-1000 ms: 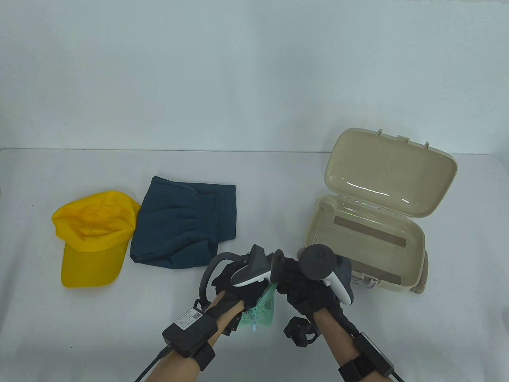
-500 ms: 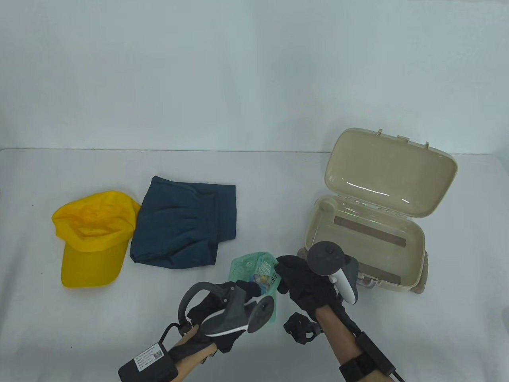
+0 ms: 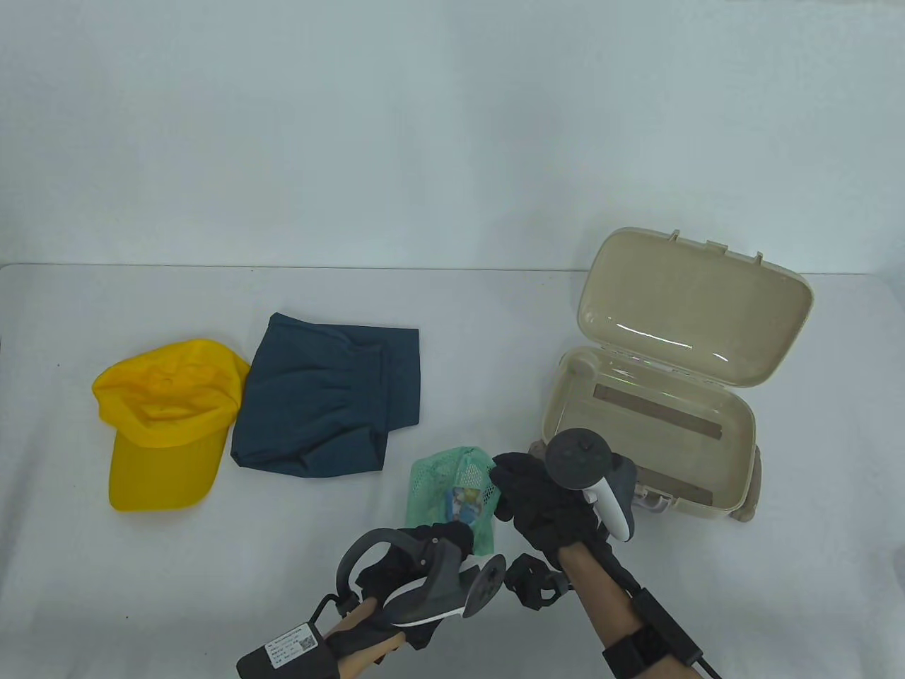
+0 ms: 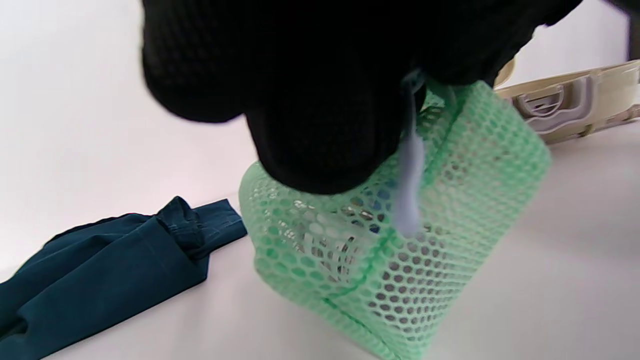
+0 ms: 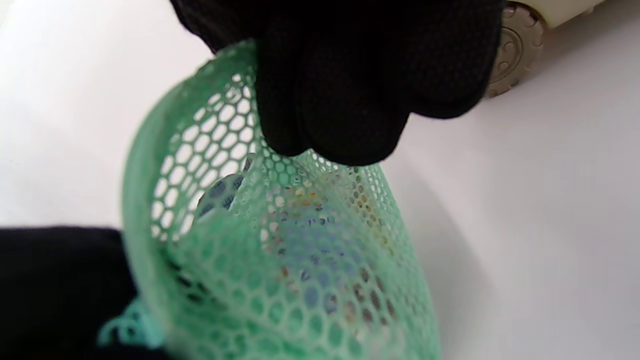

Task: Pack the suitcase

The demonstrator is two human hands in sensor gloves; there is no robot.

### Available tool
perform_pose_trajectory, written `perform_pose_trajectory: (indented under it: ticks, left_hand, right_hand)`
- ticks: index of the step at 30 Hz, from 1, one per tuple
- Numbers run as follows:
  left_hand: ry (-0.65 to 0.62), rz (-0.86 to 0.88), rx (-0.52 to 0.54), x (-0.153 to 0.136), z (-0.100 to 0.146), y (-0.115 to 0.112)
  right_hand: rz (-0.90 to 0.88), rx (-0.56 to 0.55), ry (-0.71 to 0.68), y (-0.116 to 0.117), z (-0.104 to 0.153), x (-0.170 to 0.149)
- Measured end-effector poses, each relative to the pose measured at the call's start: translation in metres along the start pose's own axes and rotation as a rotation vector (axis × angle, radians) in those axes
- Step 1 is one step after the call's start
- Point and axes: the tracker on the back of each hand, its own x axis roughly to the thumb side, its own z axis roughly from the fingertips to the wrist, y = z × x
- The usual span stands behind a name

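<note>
Both hands moved apart and pulled the green mesh bag (image 3: pixel 452 498) out flat since a second ago.

Now the mesh bag sits near the front edge of the table (image 3: pixel 452 311), close to the open suitcase (image 3: pixel 657 424). The left hand (image 3: pixel 417 566) pinches its near end and the right hand (image 3: pixel 541 498) pinches its far side. Nothing is packed yet, and the suitcase holds nothing. The blue shorts (image 3: pixel 329 403) and yellow cap (image 3: pixel 166 417) wait toward the left edge.
</note>
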Motion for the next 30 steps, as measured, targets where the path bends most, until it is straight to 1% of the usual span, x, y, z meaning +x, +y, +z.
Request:
perform_pose_trajectory:
  ticks: [2, 5, 6, 7, 9, 10, 12, 13, 16, 19, 21, 23, 26, 28, 30]
  left_hand:
    - [-0.002, 0.005, -0.016, -0.003, 0.0, 0.003]
    - [0.015, 0.047, -0.032, -0.016, -0.005, 0.007]
    - [0.019, 0.067, -0.041, -0.019, -0.006, 0.008]
    - [0.03, 0.112, -0.057, -0.026, -0.009, 0.009]
    - [0.041, 0.194, -0.069, -0.036, -0.012, 0.011]
    - [0.043, 0.242, -0.079, -0.043, -0.015, 0.013]
    - [0.056, 0.298, -0.087, -0.052, -0.018, 0.015]
    - [0.063, 0.329, -0.094, -0.058, -0.02, 0.016]
    - [0.064, 0.41, -0.121, -0.069, -0.025, 0.016]
    - [0.04, 0.444, -0.146, -0.072, -0.028, 0.013]
    - [0.024, 0.497, -0.168, -0.071, -0.029, 0.01]
    - [0.023, 0.504, -0.164, -0.072, -0.03, 0.008]
    - [0.017, 0.503, -0.167, -0.074, -0.031, 0.007]
    - [0.024, 0.411, -0.142, -0.076, -0.033, 0.012]
    - [0.036, 0.292, -0.115, -0.078, -0.038, 0.017]
  right_hand:
    - [-0.003, 0.02, -0.04, 0.0, 0.001, 0.001]
    - [-0.032, 0.095, -0.122, -0.002, 0.004, 0.005]
    - [-0.03, 0.075, -0.131, -0.003, 0.007, 0.007]
    - [0.013, 0.028, -0.158, -0.006, 0.013, 0.013]
    - [0.122, -0.01, -0.227, -0.009, 0.021, 0.022]
    - [0.184, 0.016, -0.274, -0.009, 0.025, 0.027]
    - [0.266, 0.101, -0.314, -0.004, 0.029, 0.035]
    - [0.301, 0.127, -0.326, 0.001, 0.031, 0.038]
    - [0.421, 0.149, -0.337, 0.015, 0.033, 0.042]
    - [0.53, 0.087, -0.328, 0.032, 0.033, 0.042]
    - [0.568, 0.024, -0.322, 0.041, 0.033, 0.042]
    - [0.589, -0.039, -0.319, 0.044, 0.033, 0.043]
    - [0.571, -0.059, -0.307, 0.045, 0.031, 0.041]
    - [0.548, -0.061, -0.304, 0.044, 0.031, 0.043]
    - [0.596, -0.095, -0.318, 0.046, 0.034, 0.046]
